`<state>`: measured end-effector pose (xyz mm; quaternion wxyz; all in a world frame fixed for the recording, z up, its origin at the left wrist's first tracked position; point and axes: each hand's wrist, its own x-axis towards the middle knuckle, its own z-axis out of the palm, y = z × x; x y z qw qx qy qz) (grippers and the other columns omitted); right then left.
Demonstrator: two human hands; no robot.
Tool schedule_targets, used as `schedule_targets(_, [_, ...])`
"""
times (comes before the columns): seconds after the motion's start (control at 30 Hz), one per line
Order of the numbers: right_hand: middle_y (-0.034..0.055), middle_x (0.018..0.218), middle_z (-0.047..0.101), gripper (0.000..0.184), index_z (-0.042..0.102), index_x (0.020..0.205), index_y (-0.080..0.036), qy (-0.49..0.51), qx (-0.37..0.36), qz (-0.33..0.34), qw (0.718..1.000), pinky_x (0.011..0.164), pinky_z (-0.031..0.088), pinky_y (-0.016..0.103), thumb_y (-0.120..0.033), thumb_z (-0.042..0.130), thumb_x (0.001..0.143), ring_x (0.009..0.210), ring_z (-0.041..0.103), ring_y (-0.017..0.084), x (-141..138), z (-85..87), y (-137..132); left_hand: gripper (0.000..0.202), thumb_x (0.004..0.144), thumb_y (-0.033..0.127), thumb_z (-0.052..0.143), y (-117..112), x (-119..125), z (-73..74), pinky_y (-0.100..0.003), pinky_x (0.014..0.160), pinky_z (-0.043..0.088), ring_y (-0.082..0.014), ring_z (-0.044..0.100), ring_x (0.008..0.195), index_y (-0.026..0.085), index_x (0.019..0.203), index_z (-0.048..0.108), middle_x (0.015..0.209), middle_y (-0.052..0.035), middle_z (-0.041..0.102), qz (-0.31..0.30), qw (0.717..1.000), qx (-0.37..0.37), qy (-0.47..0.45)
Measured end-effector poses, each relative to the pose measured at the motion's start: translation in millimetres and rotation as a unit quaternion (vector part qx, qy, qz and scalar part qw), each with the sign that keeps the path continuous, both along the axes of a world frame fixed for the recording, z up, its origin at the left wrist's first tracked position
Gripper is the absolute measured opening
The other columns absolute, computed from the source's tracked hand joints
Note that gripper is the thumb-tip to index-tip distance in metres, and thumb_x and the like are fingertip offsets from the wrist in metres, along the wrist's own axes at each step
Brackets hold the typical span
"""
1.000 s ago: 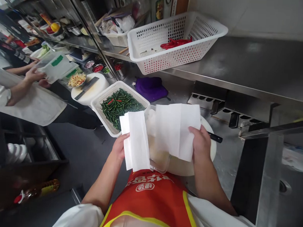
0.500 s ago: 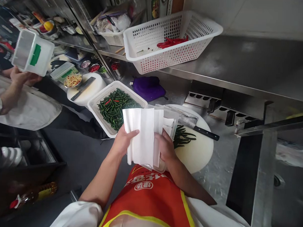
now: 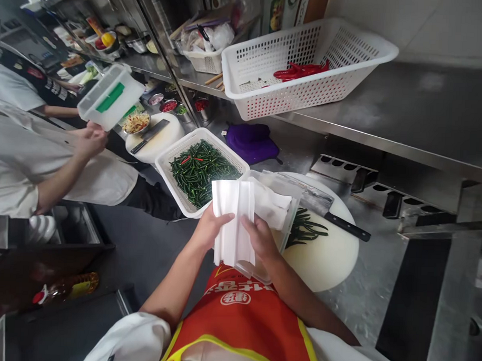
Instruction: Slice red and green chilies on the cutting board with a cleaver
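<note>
Between my two hands is a white folded paper towel (image 3: 236, 201), held upright in front of my apron. My left hand (image 3: 210, 224) grips its left edge with the thumb across the front. On the right edge, my right hand (image 3: 263, 236) pinches it the same way. Just behind is a clear plastic container (image 3: 293, 203) with more white paper (image 3: 274, 202) in it. A white basket (image 3: 173, 199) of cut green chilies (image 3: 199, 174) stands beyond my left hand. Right of the container, a cleaver (image 3: 315, 196) and green chili strips (image 3: 304, 227) lie on a round cutting board (image 3: 333, 257).
A perforated white basket (image 3: 259, 99) with red chilies (image 3: 300, 71) sits on the steel shelf (image 3: 425, 113). Under it lies a purple cloth (image 3: 252, 144). At left a co-worker (image 3: 68, 158) holds a clear container with a green label (image 3: 109, 97), near another knife (image 3: 150, 137).
The held paper has been narrowed, my hands drawing closer together. More of the paper in the container shows. The view has shifted left, and the co-worker's container is lower and nearer the far cutting board.
</note>
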<state>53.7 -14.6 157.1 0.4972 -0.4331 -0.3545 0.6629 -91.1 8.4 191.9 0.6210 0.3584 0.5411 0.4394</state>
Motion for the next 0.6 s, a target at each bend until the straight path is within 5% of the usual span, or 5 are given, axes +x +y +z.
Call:
schedule_targets(0.2, [0.0049,0.096,0.074,0.038,0.072,0.099,-0.021,0.098,-0.115,-0.028,0.988,0.08,0.054,0.036,-0.053,0.072,0.079,0.09,0.068,0.028,-0.9,0.0,-3.6,0.062,0.06,0.026,0.085,-5.4,-7.1,7.5,-0.044,0.088,0.054,-0.0306,0.069,0.091,0.011,0.116,0.062,0.101,-0.0135,0.073,-0.015,0.992,-0.046,-0.116])
schedule_targets(0.43, [0.0041,0.102,0.074,0.042,0.07,0.109,-0.021,0.105,-0.073,0.011,0.992,0.085,0.052,0.037,-0.05,0.073,0.079,0.095,0.068,0.028,-5.6,-3.8,-6.3,0.06,0.065,0.024,0.083,-7.6,-7.8,3.0,-0.043,0.085,0.055,-0.031,0.07,0.092,0.011,0.119,0.061,0.106,-0.0156,0.072,-0.015,0.989,-0.046,-0.139])
schedule_targets(0.6, [0.0039,0.093,0.075,0.038,0.073,0.096,-0.019,0.061,-0.117,-0.049,0.99,0.083,0.054,0.037,-0.051,0.073,0.075,0.089,0.068,0.028,-8.1,-5.0,-3.1,0.063,0.062,0.023,0.084,-7.5,-9.4,1.2,-0.042,0.085,0.055,-0.0309,0.07,0.091,0.011,0.119,0.061,0.105,-0.0151,0.072,0.016,0.989,-0.054,-0.138])
